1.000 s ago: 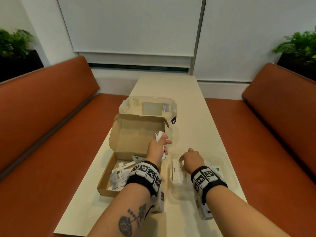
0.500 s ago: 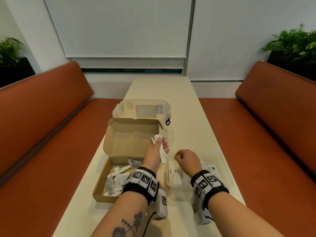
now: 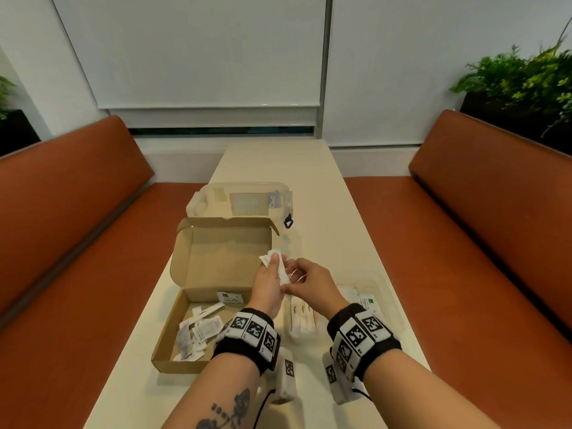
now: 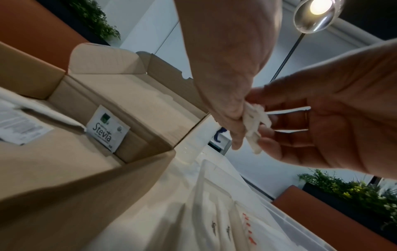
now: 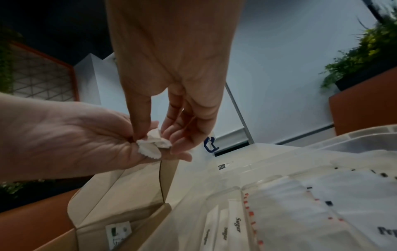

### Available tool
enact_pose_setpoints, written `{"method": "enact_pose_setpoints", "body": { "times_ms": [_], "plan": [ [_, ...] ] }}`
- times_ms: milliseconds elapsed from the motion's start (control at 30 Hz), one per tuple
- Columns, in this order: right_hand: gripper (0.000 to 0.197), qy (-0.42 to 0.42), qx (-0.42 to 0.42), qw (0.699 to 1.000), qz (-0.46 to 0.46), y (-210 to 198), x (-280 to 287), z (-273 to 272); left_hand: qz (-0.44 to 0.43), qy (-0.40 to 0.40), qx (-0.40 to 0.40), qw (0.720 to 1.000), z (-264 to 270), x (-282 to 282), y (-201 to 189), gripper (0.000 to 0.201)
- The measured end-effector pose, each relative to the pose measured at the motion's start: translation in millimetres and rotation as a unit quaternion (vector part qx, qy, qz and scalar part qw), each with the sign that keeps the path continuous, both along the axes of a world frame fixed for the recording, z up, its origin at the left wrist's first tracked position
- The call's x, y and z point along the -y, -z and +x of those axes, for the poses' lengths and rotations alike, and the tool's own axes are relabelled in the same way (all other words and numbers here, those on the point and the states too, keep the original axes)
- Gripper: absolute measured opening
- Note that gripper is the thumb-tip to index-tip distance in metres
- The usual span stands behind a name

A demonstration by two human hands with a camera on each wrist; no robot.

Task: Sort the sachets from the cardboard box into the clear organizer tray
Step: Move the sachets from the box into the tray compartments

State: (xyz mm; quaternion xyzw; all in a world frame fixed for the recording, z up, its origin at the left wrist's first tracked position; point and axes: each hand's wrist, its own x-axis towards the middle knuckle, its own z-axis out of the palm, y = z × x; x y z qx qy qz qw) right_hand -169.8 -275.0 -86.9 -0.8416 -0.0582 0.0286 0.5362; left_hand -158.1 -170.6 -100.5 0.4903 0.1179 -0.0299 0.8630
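Observation:
My left hand (image 3: 270, 278) is raised between the box and the tray and grips a small bunch of white sachets (image 3: 277, 264). My right hand (image 3: 305, 281) meets it from the right, thumb and fingers pinching the lower ends of those sachets (image 5: 153, 144). The open cardboard box (image 3: 169, 345) lies at the left with several loose sachets (image 3: 199, 332) and a Stevia sachet (image 3: 229, 298) inside. At the right sits the clear organizer tray (image 3: 390, 300), holding Sugar sticks (image 3: 301, 317) in one compartment and a Stevia sachet (image 3: 367, 304) in another.
A clear plastic lid with a label (image 3: 244, 201) lies behind the box's raised flap (image 3: 221, 261). The cream table (image 3: 328, 218) is narrow, with orange benches (image 3: 483, 243) on both sides. The far half of the table holds nothing.
My right hand has left the tray, risen and moved left onto the sachets. The left hand has carried the bunch slightly right, away from the box flap.

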Motion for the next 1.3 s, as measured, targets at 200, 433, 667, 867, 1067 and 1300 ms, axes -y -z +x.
{"method": "enact_pose_setpoints", "body": {
  "times_ms": [200,433,667,867,1067,1300],
  "plan": [
    [0.020,0.037,0.012,0.999,0.012,1,10,5,0.010,0.031,-0.004,0.999,0,4,1,0.027],
    [0.021,0.092,0.015,0.989,0.111,-9,26,11,0.059,0.031,0.005,0.998,2,8,-6,0.029],
    [0.011,0.098,-0.011,0.974,0.203,-2,39,5,0.063,0.007,0.003,0.998,-6,10,1,0.031],
    [0.021,0.094,-0.010,0.982,0.165,8,43,-1,0.134,0.012,0.017,0.991,-15,9,16,0.022],
    [0.029,0.106,-0.017,0.986,0.128,17,44,-5,0.097,-0.027,-0.006,0.995,-14,1,24,0.009],
    [0.016,0.146,0.042,0.982,0.114,8,38,-7,0.091,-0.017,-0.035,0.995,-17,-7,34,0.008]
  ]
}}
